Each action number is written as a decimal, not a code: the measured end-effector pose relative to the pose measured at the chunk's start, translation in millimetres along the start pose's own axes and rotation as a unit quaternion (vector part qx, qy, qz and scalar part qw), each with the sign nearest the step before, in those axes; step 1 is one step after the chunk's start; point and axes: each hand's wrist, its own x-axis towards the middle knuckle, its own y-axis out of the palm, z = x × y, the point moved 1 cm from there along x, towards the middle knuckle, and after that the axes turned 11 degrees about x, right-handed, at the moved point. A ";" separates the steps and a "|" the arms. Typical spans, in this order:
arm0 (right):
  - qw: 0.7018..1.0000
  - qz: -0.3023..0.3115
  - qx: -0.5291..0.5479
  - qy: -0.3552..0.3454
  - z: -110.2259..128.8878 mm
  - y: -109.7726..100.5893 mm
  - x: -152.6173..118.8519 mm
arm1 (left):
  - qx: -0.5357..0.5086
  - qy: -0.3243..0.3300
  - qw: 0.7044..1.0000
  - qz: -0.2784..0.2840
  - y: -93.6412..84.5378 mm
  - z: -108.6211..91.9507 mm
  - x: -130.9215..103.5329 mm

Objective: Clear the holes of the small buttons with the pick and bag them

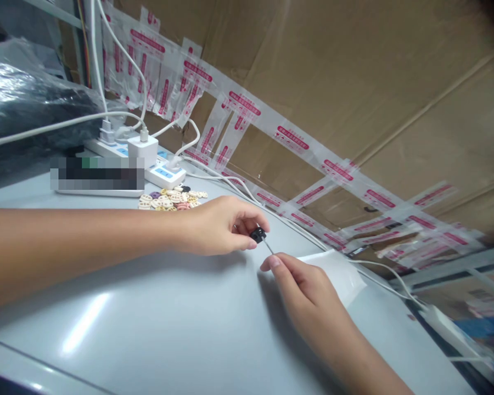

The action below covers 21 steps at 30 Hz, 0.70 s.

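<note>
Pinches a small black piece (257,235) in the left hand (220,226); grasps a thin rod (269,246), reaching it, in the right hand (313,293). Could skew the rod through uneven pressure, or drop the piece beneath the grip through loosened fingertips.

White characters ran across the red labels (292,137) on the clear tape (268,119) over the cardboard (374,71), too small and blurred to read. No words or numbers were legible on the white power strip (164,181).
</note>
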 end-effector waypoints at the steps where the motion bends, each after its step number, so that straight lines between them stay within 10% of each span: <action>1: 1.000 0.000 0.006 0.003 -0.4 0.1 0.1 | -0.003 -0.002 1.000 0.000 0.2 -0.1 0.0; 13: 0.966 0.073 0.216 0.125 0.3 0.8 0.8 | 0.009 0.007 1.000 -0.017 3.7 -4.0 0.0; 21: 0.995 0.041 0.057 0.066 -1.4 -1.2 -2.6 | 0.137 0.064 0.988 -0.011 2.7 -5.5 -3.3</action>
